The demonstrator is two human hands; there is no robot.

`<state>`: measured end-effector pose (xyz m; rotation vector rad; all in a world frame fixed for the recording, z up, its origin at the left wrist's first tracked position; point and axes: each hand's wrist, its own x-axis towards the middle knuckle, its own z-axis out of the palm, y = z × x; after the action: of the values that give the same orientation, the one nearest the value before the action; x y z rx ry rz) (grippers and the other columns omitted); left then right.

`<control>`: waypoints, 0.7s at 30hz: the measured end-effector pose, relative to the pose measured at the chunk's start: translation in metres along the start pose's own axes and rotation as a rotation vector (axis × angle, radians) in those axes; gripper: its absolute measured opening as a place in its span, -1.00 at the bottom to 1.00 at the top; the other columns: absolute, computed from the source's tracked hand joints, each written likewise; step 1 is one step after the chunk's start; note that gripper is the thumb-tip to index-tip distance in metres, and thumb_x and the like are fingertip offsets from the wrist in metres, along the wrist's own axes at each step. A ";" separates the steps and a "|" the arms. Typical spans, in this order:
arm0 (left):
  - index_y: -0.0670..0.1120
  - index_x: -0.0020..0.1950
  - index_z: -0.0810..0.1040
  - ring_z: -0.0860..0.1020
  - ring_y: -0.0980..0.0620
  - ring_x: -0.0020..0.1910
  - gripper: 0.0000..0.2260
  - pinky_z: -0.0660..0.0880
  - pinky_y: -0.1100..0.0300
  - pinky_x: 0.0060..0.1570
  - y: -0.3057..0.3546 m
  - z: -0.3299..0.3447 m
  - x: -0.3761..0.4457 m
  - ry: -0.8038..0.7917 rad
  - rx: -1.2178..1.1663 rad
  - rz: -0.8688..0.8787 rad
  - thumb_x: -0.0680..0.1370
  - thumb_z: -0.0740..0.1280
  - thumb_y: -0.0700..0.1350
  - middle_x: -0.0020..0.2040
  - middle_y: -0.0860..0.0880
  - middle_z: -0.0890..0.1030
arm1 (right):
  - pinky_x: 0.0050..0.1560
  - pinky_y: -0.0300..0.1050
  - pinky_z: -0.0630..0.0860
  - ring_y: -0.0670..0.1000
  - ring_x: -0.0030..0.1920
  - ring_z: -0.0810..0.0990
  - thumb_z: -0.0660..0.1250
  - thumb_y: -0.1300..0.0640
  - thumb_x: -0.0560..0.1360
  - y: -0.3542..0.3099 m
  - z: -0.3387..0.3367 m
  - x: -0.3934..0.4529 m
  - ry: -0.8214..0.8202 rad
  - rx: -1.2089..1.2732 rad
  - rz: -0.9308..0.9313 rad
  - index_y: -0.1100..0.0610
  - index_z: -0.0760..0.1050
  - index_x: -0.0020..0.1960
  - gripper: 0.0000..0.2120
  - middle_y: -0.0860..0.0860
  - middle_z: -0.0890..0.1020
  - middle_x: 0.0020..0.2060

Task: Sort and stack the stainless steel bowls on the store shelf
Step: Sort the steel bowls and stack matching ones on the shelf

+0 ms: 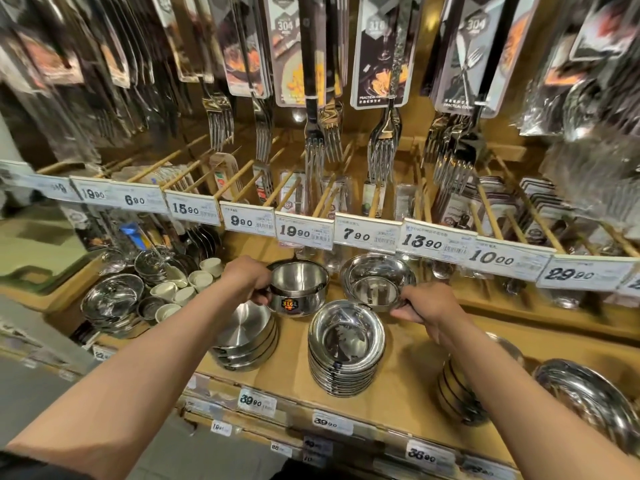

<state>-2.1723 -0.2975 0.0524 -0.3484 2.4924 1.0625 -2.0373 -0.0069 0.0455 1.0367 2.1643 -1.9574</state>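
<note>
The tall stack of shallow steel bowls (346, 355) near the front of the wooden shelf (408, 386) serves as the reference here. Up and to the left of it, the left hand (250, 279) grips the rim of a deep straight-sided steel bowl with a "316L" sticker (298, 288), fingers curled around its left edge; the bowl appears raised just above a low stack of flat steel dishes (246, 341) that sits immediately left of the tall stack. Just behind and slightly right of the tall stack, the right hand (426, 303) pinches the right rim of a wide steel bowl (378, 281), which is tilted so its polished inside faces the camera; whether it touches the shelf cannot be told. To the right of the tall stack, partly hidden by the right forearm, stands another stack of bowls (460, 393), and further right lies a large shiny bowl (588, 396). Far left of the tall stack sit more steel bowls (112, 301) and small white ceramic cups (188, 287). Above everything, a rail of price tags (363, 235) runs across, with packaged forks (382, 147) hanging behind it.
</note>
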 end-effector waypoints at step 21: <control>-0.36 -0.12 0.58 0.66 -0.09 -0.49 -0.93 0.62 0.13 -0.50 -0.022 -0.013 -0.027 0.051 -0.120 -0.013 0.53 0.31 -0.42 -0.47 -0.21 0.63 | -0.52 -0.29 0.54 -0.02 -0.44 0.69 0.30 0.37 0.59 -0.003 0.000 -0.062 -0.086 0.099 0.006 0.34 0.54 -0.05 -0.93 0.21 0.67 -0.26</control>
<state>-2.1431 -0.3201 0.0587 -0.4309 2.4732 1.2152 -1.9902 -0.0337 0.0762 0.9506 2.0369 -2.0852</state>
